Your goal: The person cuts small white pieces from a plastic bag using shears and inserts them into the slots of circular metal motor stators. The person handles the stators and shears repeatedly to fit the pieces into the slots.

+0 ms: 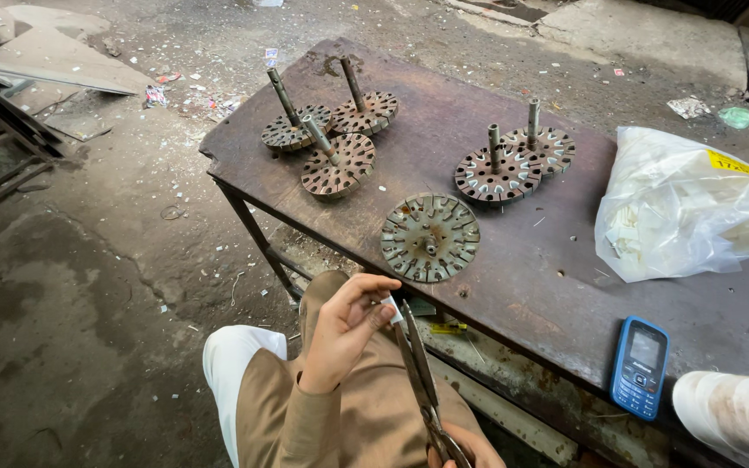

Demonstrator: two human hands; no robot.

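Left hand (340,334) pinches a small white slip (391,310) between the scissors (420,373) blades, steadying it for the cut, just off the table's (513,286) near edge. Right hand (470,446), mostly out of frame, apparently grips the handles; a slotted metal disc (430,237) lies flat near that edge.

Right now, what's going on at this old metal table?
A seated person holds a small white strip in the left hand and long scissors in the right hand, blades up by the strip. On the rusty table in front lie slotted round metal discs: one flat disc nearest, others with upright shafts behind. A white plastic bag and a blue phone sit to the right.
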